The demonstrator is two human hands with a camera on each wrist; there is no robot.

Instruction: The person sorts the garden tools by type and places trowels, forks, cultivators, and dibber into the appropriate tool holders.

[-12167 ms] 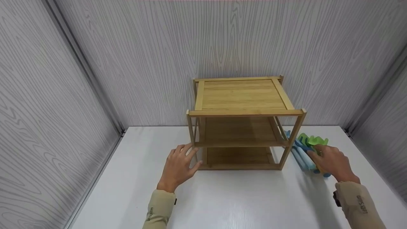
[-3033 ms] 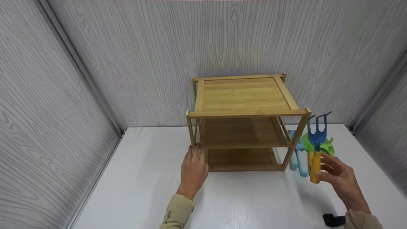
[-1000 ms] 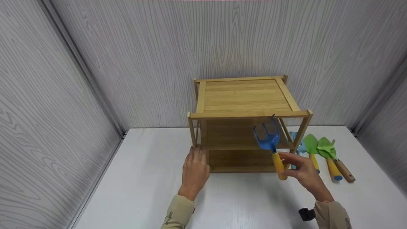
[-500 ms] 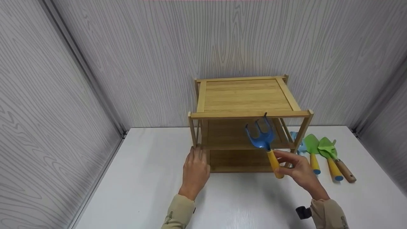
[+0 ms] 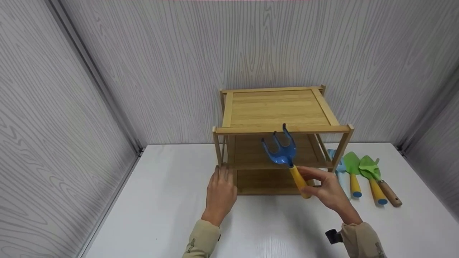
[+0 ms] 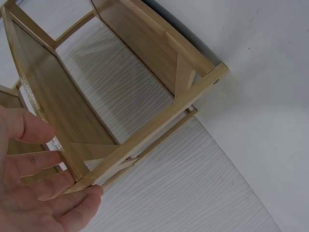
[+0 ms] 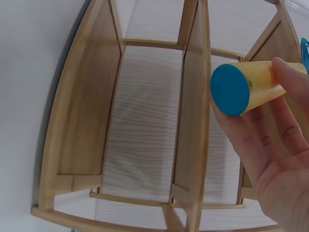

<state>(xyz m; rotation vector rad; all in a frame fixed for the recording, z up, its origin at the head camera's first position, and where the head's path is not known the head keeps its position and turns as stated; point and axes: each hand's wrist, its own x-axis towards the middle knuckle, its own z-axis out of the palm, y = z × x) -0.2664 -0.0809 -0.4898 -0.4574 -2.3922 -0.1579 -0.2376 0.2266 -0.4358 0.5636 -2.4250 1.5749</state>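
Observation:
A hand fork with blue tines and a yellow handle (image 5: 298,181) is pinched between the thumb and fingers of my right hand (image 5: 328,190). Its tines point up and left, overlapping the front of the wooden shelf rack (image 5: 279,128) in the head view. From the right wrist, the handle's blue end cap (image 7: 230,90) shows beside the middle shelf board. My left hand (image 5: 220,195) rests its fingers against the rack's left front post; in the left wrist view, the fingertips (image 6: 87,208) touch the frame where board and post meet, with the thumb apart.
Right of the rack lie a green trowel (image 5: 352,163) with a yellow handle, another green-and-yellow trowel (image 5: 376,191), a green tool with a wooden handle (image 5: 390,193) and light-blue tools (image 5: 342,179). All are on the white table (image 5: 172,172). A grey wood-grain wall (image 5: 179,71) stands behind.
My right hand has lifted the hand fork from the tools at right and carried it left, before the rack. My left hand has moved onto the left post and stayed there.

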